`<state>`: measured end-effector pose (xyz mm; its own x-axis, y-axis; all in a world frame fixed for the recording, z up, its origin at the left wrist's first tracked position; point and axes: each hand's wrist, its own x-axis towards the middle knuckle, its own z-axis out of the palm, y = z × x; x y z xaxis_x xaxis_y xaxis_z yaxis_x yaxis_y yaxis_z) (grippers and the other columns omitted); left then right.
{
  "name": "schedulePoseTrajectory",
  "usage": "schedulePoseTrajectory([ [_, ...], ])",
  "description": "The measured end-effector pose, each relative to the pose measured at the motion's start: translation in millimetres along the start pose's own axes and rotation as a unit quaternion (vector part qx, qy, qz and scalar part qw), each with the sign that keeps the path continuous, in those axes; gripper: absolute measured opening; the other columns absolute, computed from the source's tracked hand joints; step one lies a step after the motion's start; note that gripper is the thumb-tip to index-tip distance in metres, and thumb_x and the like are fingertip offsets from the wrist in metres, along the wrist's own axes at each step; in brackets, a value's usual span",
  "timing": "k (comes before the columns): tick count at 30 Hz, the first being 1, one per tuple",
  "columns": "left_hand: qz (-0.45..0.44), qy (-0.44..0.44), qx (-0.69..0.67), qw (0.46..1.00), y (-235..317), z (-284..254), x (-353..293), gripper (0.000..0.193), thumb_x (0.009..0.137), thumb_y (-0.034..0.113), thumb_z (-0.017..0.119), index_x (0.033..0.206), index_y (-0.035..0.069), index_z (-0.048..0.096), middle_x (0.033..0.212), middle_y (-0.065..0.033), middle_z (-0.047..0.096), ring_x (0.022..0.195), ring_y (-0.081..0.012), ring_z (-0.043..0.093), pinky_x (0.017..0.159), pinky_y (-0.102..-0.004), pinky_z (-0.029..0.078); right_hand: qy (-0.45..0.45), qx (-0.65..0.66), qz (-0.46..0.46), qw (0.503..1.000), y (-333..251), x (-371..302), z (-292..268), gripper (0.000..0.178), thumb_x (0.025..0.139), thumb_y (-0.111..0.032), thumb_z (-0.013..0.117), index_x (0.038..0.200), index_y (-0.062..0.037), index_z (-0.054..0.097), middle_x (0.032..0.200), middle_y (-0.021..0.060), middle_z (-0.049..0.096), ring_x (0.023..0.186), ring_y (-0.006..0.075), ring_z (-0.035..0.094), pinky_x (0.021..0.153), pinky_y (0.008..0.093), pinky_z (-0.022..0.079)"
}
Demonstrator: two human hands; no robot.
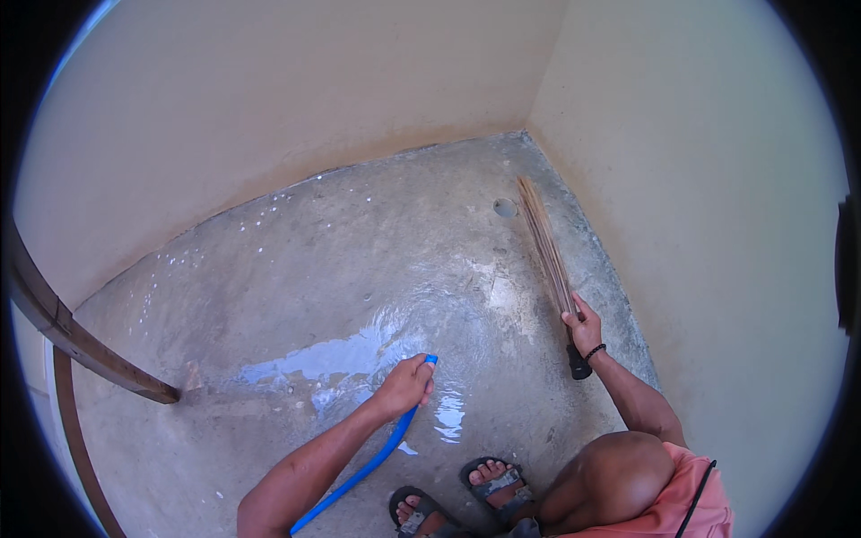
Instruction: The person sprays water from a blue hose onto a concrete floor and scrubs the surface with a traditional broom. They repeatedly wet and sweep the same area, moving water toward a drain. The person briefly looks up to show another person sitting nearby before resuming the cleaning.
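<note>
My left hand [405,387] is wrapped around a blue hose [377,459] close to its end, which points forward over the wet floor. The hose trails back past my left forearm to the lower edge. To the right, my right hand [585,330] grips a stick broom [549,247] near its black handle end [579,363]. The broom's thin brown bristles slant away from me, their tips beside a round drain hole [506,208]. A sheet of water [336,359] shines on the concrete ahead of the hose and to its left.
Beige walls meet at the far corner, beyond the grey concrete floor [296,260]. White specks dot the floor along the left wall. A brown wooden post [108,359] stands at the left. My sandalled feet [493,480] are at the bottom.
</note>
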<state>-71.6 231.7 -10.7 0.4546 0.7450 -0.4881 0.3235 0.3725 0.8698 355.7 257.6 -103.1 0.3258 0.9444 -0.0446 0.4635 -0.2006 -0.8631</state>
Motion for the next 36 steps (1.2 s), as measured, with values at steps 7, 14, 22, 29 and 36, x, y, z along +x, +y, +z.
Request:
schedulePoseTrajectory([
  [7, 0.04, 0.0, 0.008, 0.999, -3, 6, -2, 0.024, 0.099, 0.023, 0.038, 0.092, 0.002, 0.05, 0.071, -0.004, 0.055, 0.06, -0.0121, 0.055, 0.059, -0.0302, 0.045, 0.058, -0.053, 0.064, 0.995, 59, 54, -19, 0.056, 0.088, -0.011, 0.061, 0.141, -0.0033, 0.044, 0.125, 0.011, 0.059, 0.103, 0.0167, 0.058, 0.086, 0.0295, 0.05],
  [14, 0.05, 0.016, 0.03, 0.998, -1, 12, -10, 0.026, 0.1, 0.024, 0.039, 0.089, 0.003, 0.05, 0.068, -0.0035, 0.053, 0.06, -0.0131, 0.052, 0.06, -0.032, 0.043, -0.082, 0.0, -0.043, 0.996, -4, -67, 43, 0.057, 0.088, -0.015, 0.059, 0.139, 0.002, 0.043, 0.135, 0.0211, 0.054, 0.119, 0.027, 0.057, 0.101, 0.0322, 0.042],
  [22, 0.18, 0.015, 0.103, 0.978, 5, 41, -27, 0.026, 0.1, 0.024, 0.04, 0.096, 0.001, 0.051, 0.069, -0.0083, 0.052, 0.065, -0.0195, 0.053, 0.064, -0.0367, 0.044, -0.459, -0.25, -0.115, 0.845, -105, -92, 102, 0.054, 0.089, -0.025, 0.061, 0.141, -0.0193, 0.046, 0.128, 0.0192, 0.059, 0.113, 0.0328, 0.06, 0.094, 0.0381, 0.047],
  [29, 0.128, 0.029, 0.076, 0.988, 18, 26, -52, 0.036, 0.099, 0.024, 0.045, 0.123, -0.002, 0.052, 0.097, -0.0271, 0.062, 0.092, -0.0423, 0.062, 0.081, -0.0449, 0.046, -0.148, -0.067, -0.021, 0.986, -20, 25, 99, 0.058, 0.088, -0.018, 0.059, 0.14, -0.0015, 0.042, 0.135, 0.0221, 0.053, 0.126, 0.0256, 0.051, 0.105, 0.0319, 0.038],
  [36, 0.127, 0.044, 0.062, 0.989, 22, 5, -54, 0.041, 0.102, 0.025, 0.041, 0.135, 0.002, 0.049, 0.071, -0.0021, 0.049, 0.067, -0.0116, 0.047, 0.065, -0.0301, 0.043, -0.186, -0.063, -0.142, 0.97, -115, -10, 172, 0.057, 0.088, -0.025, 0.057, 0.141, -0.0053, 0.043, 0.133, 0.0236, 0.053, 0.12, 0.0348, 0.055, 0.102, 0.0369, 0.041],
])
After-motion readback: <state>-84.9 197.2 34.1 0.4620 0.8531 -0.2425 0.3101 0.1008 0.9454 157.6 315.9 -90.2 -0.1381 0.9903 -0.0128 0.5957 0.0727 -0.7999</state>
